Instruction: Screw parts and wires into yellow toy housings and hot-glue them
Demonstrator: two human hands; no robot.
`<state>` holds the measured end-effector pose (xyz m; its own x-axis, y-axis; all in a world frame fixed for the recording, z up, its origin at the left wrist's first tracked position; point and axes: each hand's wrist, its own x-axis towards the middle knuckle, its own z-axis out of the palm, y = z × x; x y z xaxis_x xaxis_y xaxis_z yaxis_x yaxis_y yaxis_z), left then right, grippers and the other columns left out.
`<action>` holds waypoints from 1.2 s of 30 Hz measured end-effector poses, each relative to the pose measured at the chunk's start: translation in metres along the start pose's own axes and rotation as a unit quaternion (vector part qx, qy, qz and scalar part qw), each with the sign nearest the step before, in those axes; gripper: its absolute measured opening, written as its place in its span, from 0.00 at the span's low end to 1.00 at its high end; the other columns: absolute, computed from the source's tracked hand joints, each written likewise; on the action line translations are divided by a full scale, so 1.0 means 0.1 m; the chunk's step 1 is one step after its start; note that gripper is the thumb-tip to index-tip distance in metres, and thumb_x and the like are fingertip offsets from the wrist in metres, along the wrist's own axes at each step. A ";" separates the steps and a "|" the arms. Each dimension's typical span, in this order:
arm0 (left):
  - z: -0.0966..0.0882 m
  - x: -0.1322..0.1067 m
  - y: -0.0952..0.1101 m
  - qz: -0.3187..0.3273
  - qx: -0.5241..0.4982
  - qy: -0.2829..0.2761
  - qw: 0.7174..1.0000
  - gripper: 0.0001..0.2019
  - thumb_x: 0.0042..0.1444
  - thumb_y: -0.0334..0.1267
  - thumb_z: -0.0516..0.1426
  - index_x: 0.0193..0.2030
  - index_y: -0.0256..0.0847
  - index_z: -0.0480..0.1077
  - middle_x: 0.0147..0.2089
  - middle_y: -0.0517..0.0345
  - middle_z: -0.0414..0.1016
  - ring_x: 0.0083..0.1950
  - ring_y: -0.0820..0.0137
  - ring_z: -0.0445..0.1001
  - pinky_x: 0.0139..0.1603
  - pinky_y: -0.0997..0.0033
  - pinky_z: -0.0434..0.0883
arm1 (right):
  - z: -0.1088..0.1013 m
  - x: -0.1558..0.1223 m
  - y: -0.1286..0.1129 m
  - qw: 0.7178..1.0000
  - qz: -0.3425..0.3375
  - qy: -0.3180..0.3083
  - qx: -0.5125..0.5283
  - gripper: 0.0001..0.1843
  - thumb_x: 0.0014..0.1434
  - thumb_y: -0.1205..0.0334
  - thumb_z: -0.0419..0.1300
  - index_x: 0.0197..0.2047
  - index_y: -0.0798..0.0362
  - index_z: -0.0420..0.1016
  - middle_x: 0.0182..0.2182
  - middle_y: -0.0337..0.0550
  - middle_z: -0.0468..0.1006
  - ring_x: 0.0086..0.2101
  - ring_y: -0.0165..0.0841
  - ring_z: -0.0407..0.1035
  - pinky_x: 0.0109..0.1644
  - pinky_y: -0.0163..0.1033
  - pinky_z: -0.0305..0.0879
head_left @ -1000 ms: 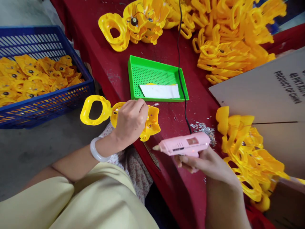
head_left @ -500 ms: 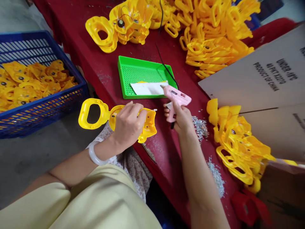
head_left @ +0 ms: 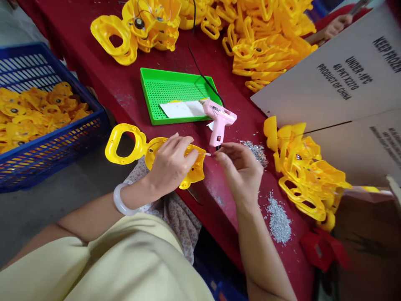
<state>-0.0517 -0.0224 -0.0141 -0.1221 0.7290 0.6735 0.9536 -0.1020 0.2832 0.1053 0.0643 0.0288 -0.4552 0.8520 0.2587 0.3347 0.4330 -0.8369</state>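
Note:
My left hand (head_left: 172, 163) is closed around a yellow plastic shell (head_left: 127, 144), whose loop-shaped end sticks out to the left. A thin wire with a pale tip (head_left: 208, 154) pokes out from under the left fingers, over the shell's right part. Just right of that tip, my right hand (head_left: 239, 171) has thumb and forefinger pinched together; what they hold, if anything, is too small to make out. Behind the right fingers stands a pink glue gun (head_left: 219, 117), its nozzle over the edge of the green tray (head_left: 152, 119) beside a white paper (head_left: 180, 109).
Blue crate (head_left: 59, 133) of yellow parts at left. Yellow shells (head_left: 150, 25) and a big heap (head_left: 269, 50) lie at the back, more (head_left: 308, 171) at right by a white carton (head_left: 328, 83). Small screw-like pieces (head_left: 278, 219) lie near my right forearm. Another person's hand (head_left: 338, 26) shows behind the carton.
My right hand has let go of the glue gun, which now rests at the tray's edge, and has come down to the wire tip. The left hand still holds the shell.

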 end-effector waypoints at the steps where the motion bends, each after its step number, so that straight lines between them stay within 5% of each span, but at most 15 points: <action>1: -0.01 0.00 0.00 0.007 0.010 0.005 1.000 0.12 0.62 0.28 0.51 0.34 0.37 0.75 0.44 0.49 0.76 0.46 0.64 0.75 0.59 0.58 0.71 | 0.03 -0.05 -0.04 1.000 0.014 -0.010 0.013 0.12 0.55 0.56 0.66 0.42 0.50 0.76 0.33 0.40 0.79 0.34 0.30 0.73 0.41 0.38 0.71; 10: -0.01 0.00 -0.01 0.037 -0.006 0.014 0.999 0.10 0.63 0.31 0.53 0.32 0.37 0.73 0.43 0.49 0.76 0.46 0.61 0.73 0.47 0.60 0.71 | 0.12 -0.17 -0.01 0.995 0.095 -0.007 0.029 0.08 0.55 0.56 0.65 0.35 0.51 0.77 0.27 0.38 0.78 0.28 0.28 0.71 0.35 0.37 0.71; 18: -0.04 0.07 -0.06 -0.004 -0.198 -0.080 0.977 0.09 0.63 0.31 0.53 0.39 0.37 0.75 0.51 0.47 0.72 0.58 0.63 0.69 0.60 0.57 0.67 | 0.13 -0.29 0.10 0.996 0.088 -0.002 0.028 0.08 0.57 0.55 0.63 0.34 0.50 0.76 0.31 0.39 0.77 0.32 0.29 0.70 0.37 0.36 0.69; 30: -0.03 0.17 -0.10 -0.010 -0.223 -0.146 0.964 0.07 0.57 0.30 0.56 0.29 0.36 0.73 0.47 0.47 0.70 0.55 0.59 0.67 0.57 0.53 0.68 | 0.22 -0.42 0.19 0.989 0.138 0.008 0.051 0.10 0.57 0.53 0.63 0.35 0.51 0.77 0.32 0.39 0.77 0.30 0.29 0.69 0.35 0.36 0.68; 36: -0.03 0.18 -0.10 -0.009 -0.222 -0.157 0.962 0.07 0.56 0.29 0.56 0.29 0.36 0.72 0.47 0.48 0.69 0.56 0.59 0.66 0.58 0.53 0.67 | 0.23 -0.47 0.18 0.997 0.074 0.031 -0.011 0.09 0.59 0.54 0.61 0.34 0.50 0.76 0.32 0.40 0.77 0.33 0.31 0.71 0.38 0.37 0.69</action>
<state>-0.0645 -0.0103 -0.0027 0.0190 0.8949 0.4458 0.7317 -0.3163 0.6038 0.1138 0.0252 -0.0091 -0.3473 0.9236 0.1624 0.4137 0.3063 -0.8573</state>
